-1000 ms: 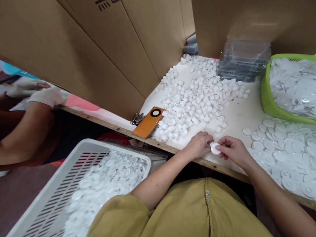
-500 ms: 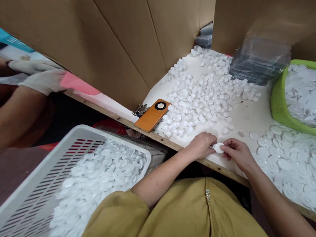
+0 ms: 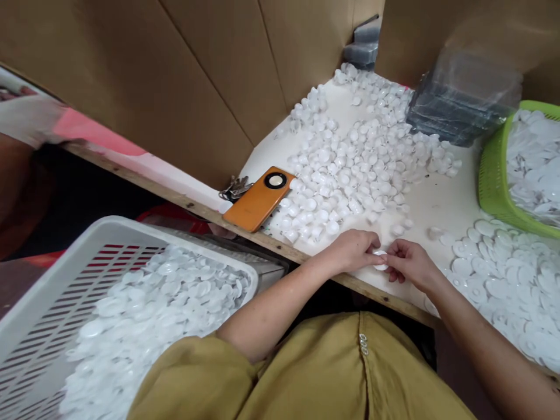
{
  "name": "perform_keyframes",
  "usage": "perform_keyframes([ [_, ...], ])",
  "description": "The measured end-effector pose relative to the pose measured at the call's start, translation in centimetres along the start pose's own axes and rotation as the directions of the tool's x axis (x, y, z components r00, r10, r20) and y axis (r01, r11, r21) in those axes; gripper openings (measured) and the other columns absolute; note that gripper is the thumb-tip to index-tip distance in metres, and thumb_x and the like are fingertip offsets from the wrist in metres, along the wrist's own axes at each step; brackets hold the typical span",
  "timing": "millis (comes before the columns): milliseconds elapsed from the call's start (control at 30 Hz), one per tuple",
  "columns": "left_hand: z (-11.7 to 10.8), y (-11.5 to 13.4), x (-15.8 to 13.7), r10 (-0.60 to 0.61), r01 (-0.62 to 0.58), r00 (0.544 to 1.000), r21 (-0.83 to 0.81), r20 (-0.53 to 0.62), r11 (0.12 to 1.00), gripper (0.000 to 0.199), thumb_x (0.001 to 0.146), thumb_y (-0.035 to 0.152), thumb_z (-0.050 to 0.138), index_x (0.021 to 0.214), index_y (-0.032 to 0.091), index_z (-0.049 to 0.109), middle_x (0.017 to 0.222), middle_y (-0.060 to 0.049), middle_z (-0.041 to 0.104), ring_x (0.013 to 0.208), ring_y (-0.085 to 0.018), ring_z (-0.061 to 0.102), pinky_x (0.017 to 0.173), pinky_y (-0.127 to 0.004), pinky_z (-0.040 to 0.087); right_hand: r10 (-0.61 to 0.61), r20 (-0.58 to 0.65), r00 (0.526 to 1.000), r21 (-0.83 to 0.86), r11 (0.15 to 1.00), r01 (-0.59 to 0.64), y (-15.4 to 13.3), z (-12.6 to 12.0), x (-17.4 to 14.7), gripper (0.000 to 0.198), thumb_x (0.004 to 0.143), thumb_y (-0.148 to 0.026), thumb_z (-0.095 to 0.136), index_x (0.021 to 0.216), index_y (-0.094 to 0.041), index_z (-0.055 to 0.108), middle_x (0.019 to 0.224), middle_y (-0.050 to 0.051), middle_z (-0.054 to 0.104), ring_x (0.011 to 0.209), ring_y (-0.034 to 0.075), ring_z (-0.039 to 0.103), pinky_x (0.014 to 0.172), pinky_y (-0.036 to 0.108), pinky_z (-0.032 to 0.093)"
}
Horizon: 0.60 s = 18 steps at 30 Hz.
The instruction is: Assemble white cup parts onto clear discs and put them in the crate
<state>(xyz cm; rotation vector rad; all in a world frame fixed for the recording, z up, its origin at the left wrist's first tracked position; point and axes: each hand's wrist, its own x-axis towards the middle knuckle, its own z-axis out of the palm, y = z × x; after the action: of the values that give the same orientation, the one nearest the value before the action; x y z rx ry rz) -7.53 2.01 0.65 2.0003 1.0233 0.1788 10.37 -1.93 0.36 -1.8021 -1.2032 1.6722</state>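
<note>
Close to the table's front edge, my left hand (image 3: 356, 249) and my right hand (image 3: 408, 261) meet around one small round white plastic disc (image 3: 380, 261). Thumb and fingers of both hands pinch it from opposite sides; whatever lies under the disc is hidden by my fingers. Just beyond my left hand spreads a heap of small white cap-like pieces (image 3: 341, 175). To the right of my right hand lie many flat white discs (image 3: 503, 274), some with a ring in the centre.
An orange phone (image 3: 256, 204) and keys (image 3: 236, 188) lie by the cardboard partition (image 3: 196, 76). At lower left stands a white basket (image 3: 109, 224) of white pieces. A green basket (image 3: 492, 181) is at right, beside stacked clear plastic packs (image 3: 459, 105). A co-worker's gloved hand (image 3: 28, 116) shows at left.
The disc has tilted from facing me to lying flatter, and my left thumb now presses on it. My view has shifted slightly, and less of the co-worker's hands shows.
</note>
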Motion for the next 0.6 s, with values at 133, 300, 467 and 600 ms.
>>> perform_keyframes([
  [133,-0.4,-0.1,1.3,-0.066,0.064,0.998,0.087,0.023,0.994,0.029,0.071,0.044,0.070,0.085,0.020,0.061,0.069,0.002,0.063,0.060,-0.013,0.055,0.053,-0.022,0.033,0.039,0.037,0.999,0.011,0.999,-0.039,-0.2,-0.2,0.5,0.032,0.063,-0.038,0.074,0.067,-0.019,0.048,0.048,-0.002,0.060,0.036,0.012,0.056,0.031,0.017,0.034],
  [300,-0.9,-0.2,2.2,-0.050,0.034,0.993,0.147,0.106,0.989,0.028,0.068,0.042,0.072,0.077,0.020,0.058,0.066,0.003,0.060,0.057,-0.012,0.053,0.052,-0.021,0.031,0.069,0.064,0.996,0.029,0.997,-0.071,-0.6,-0.3,1.0,0.031,0.064,-0.035,0.073,0.070,-0.019,0.047,0.047,-0.001,0.060,0.039,0.014,0.058,0.033,0.018,0.038],
  [467,0.2,0.8,0.6,-0.040,0.040,0.999,-0.008,0.029,0.999,0.016,0.075,0.032,0.064,0.084,0.020,0.059,0.068,0.004,0.061,0.062,-0.012,0.054,0.057,-0.021,0.035,-0.032,0.005,0.999,-0.015,0.999,0.032,0.2,0.0,0.0,0.027,0.070,-0.038,0.069,0.074,-0.020,0.048,0.051,-0.003,0.059,0.040,0.013,0.056,0.036,0.020,0.039],
  [600,-1.6,0.8,-4.3,-0.099,0.090,0.992,-0.116,-0.079,0.989,0.018,0.077,0.030,0.056,0.092,0.020,0.061,0.069,0.003,0.059,0.064,-0.013,0.054,0.060,-0.022,0.039,-0.411,-0.239,0.880,-0.390,0.870,0.301,1.0,-2.6,-1.1,0.018,0.081,-0.039,0.060,0.084,-0.021,0.057,0.071,0.002,0.062,0.057,0.016,0.059,0.054,0.029,0.048],
])
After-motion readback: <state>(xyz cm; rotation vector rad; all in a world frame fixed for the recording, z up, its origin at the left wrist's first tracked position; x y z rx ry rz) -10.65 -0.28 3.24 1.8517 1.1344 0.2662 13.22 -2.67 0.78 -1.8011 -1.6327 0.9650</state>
